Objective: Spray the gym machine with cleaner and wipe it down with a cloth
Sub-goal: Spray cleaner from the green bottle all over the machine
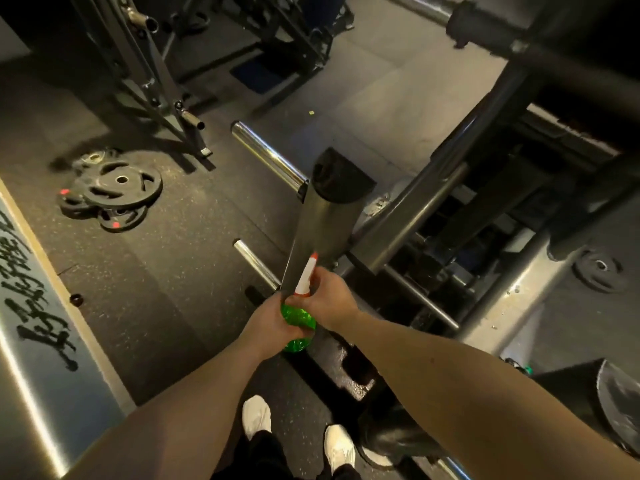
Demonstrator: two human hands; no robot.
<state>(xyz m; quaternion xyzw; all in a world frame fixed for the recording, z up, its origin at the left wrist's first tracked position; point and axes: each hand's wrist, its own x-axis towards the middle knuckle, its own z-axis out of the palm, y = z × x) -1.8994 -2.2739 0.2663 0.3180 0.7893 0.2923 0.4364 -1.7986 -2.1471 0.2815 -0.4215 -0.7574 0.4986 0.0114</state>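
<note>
Bottle (300, 322) sits at centre, just on the near side of the machine (433, 209). Bottle body: translucent bright green, rounded. Head (306, 277): white, elongated, with a red tip and red collar, tilted up and away, overlapping the grey post (325, 220). Left grip (268, 327) is wrapped round the green body from the left. Right grip (329, 296) is clenched round the neck and head from the right. Post: smooth grey metal, black cap on top. Chrome bars (266, 154) project left from the machine. Plates (114, 192) lie far left on the dark floor (173, 271).
</note>
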